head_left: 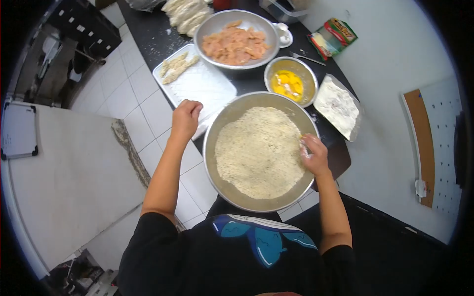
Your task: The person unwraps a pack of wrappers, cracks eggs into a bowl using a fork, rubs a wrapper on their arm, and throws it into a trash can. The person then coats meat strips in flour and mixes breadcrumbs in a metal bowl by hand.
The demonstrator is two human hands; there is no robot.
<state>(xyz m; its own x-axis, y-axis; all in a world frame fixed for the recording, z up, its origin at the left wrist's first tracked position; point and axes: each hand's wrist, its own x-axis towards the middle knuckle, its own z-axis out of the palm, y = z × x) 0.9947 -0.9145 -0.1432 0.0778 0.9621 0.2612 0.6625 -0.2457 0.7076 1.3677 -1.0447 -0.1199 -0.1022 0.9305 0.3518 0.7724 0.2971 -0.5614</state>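
Note:
A large metal bowl (211,163) in front of me is filled with pale, speckled breading flour (259,153). Over its right side is my right hand (316,154), its fingers curled together and dusted white. A small yellowish bit shows at its fingertips, too little to name. My left hand (186,120) is raised left of the bowl, by the near edge of a white tray (210,89). Its fingers are closed and nothing shows in them. Coated strips (177,68) lie at the tray's far left.
Beyond the tray stands a metal bowl (200,37) of raw chicken pieces (236,44). A smaller bowl (311,84) holds egg yolks (287,85). To the right are a bag of white flour (338,106), a fork (308,58) and a green-red packet (333,38) near the wall.

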